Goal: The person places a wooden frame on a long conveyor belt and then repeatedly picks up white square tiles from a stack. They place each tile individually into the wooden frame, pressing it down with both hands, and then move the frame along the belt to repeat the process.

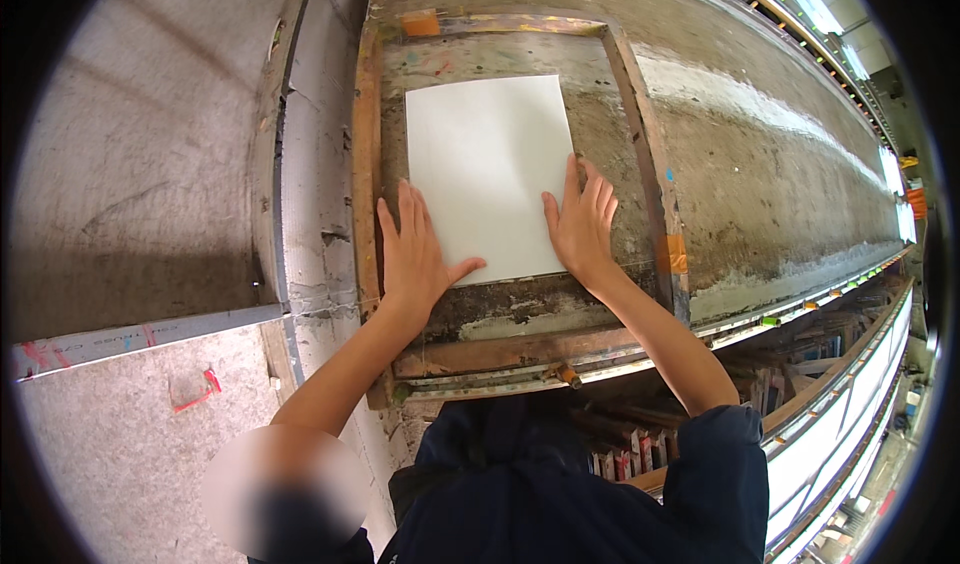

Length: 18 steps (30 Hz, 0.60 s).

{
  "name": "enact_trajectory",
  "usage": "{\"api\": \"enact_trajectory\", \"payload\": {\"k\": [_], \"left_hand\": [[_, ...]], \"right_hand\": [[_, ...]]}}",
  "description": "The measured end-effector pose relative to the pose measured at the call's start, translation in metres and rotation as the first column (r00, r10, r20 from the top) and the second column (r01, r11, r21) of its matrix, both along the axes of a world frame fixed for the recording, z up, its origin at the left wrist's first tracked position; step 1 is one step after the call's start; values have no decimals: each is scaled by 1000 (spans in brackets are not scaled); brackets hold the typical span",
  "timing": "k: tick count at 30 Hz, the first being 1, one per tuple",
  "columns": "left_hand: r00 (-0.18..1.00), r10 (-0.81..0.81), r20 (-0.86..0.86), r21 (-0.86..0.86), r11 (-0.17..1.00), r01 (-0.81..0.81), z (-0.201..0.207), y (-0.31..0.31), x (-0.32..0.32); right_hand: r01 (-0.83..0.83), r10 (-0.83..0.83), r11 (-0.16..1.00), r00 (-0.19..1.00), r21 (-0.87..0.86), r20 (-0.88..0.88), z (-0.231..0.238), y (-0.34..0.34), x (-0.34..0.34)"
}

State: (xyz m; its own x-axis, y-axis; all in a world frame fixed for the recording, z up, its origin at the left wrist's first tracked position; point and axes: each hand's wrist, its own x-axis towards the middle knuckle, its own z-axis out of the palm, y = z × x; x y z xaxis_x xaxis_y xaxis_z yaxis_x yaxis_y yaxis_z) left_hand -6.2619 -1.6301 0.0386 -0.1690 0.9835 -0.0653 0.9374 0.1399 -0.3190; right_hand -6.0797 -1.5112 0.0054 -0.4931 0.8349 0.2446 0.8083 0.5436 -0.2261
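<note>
Squarely between the two hands, the white sheet (487, 154) lies inside the wooden frame (520, 348) on the worktop (760, 189), its long axis running roughly from 12 to 6 o'clock. From the left hand (410, 256), spread wide with its thumb over the near corner, the sheet's middle is toward 1 o'clock; from the right hand (582, 222), fingers fanned along the opposite edge, toward 10 o'clock. Neither hand grips anything, and both sit about equally close, the right slightly farther up.

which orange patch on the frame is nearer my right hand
The lower orange patch, on the frame's right side, is nearer your right hand; the other patch is at the top left corner.
</note>
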Motion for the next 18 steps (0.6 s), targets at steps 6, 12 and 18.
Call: {"api": "enact_trajectory", "payload": {"k": [6,12,18], "left_hand": [[937,-121,329,209,977,53,-18,-5,-9],[806,-228,546,286,955,76,-29,13,-2],[843,-162,513,375,926,-50,-33,69,-3]], "right_hand": [[-333,342,933,938,133,-50,1,6,-7],[-524,525,851,851,-30,10,11,4,-13],[-569,571,820,821,-64,18,13,34,-36]]}}
